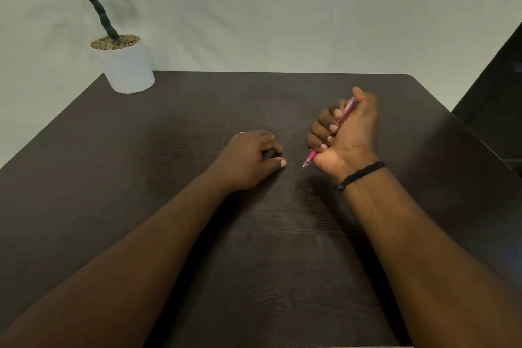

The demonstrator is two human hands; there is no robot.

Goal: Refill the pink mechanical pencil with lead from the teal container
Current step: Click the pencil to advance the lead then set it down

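My right hand (346,133) is wrapped in a fist around the pink mechanical pencil (309,157), raised a little off the dark table (169,178). The pencil's tip points down and toward me; its upper end shows at my thumb. My left hand (248,159) rests palm down on the table just left of the pencil tip, fingers curled, thumb and forefinger close together over the surface. Whether it pinches anything I cannot tell. A few thin lead sticks (225,135) lie on the table beyond my left hand. No teal container is visible.
A white pot with a small plant (124,65) stands at the table's far left corner. A pale wall runs behind the table. The table's right edge drops off beside a dark object (497,99) at the far right.
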